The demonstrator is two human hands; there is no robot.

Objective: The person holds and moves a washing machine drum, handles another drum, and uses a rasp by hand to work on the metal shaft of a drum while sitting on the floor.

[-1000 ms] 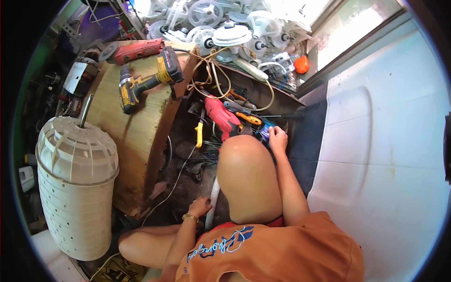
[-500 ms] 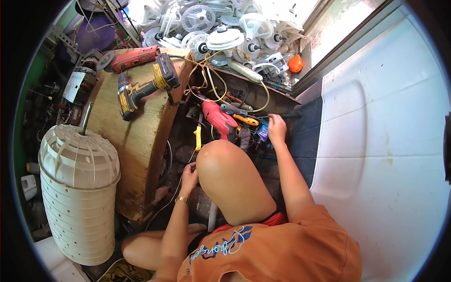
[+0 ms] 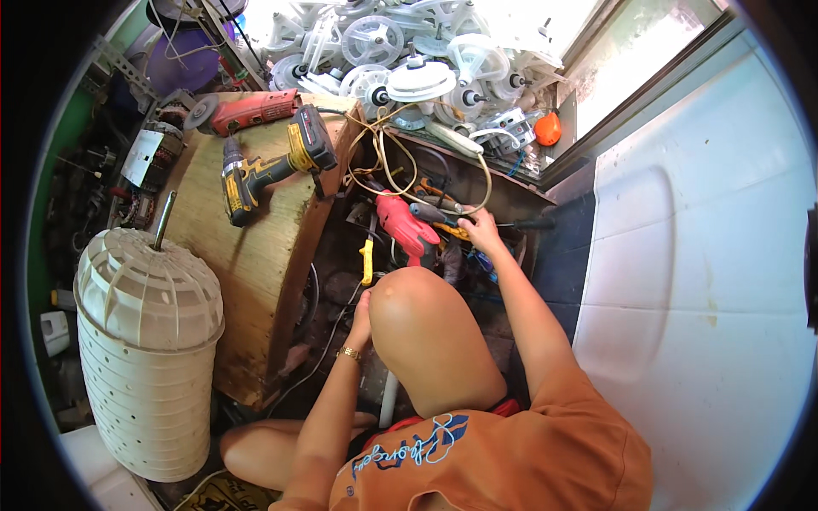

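My right hand (image 3: 481,231) reaches down among the tools on the floor, its fingers curled in at the ends of a grey-handled tool (image 3: 429,214) and a yellow-handled tool (image 3: 455,230). What lies between the fingertips is too small to make out. A pink-red power tool (image 3: 406,226) lies just left of these. Beside my raised knee is my left hand (image 3: 362,318), a gold-coloured bracelet on its wrist; the knee hides its fingers. Ahead of it stands a tool with a yellow handle (image 3: 367,261).
A yellow-black cordless drill (image 3: 274,170) and a red angle grinder (image 3: 256,111) lie on a wooden box (image 3: 281,255). White plastic drums (image 3: 145,383) stand at left. White gear parts (image 3: 422,79) pile up at the back. A large white panel (image 3: 707,281) bounds the right.
My right hand has moved left, from the blue items to the grey- and yellow-handled tools. My left hand has slid further behind the knee. The whole view has shifted slightly.
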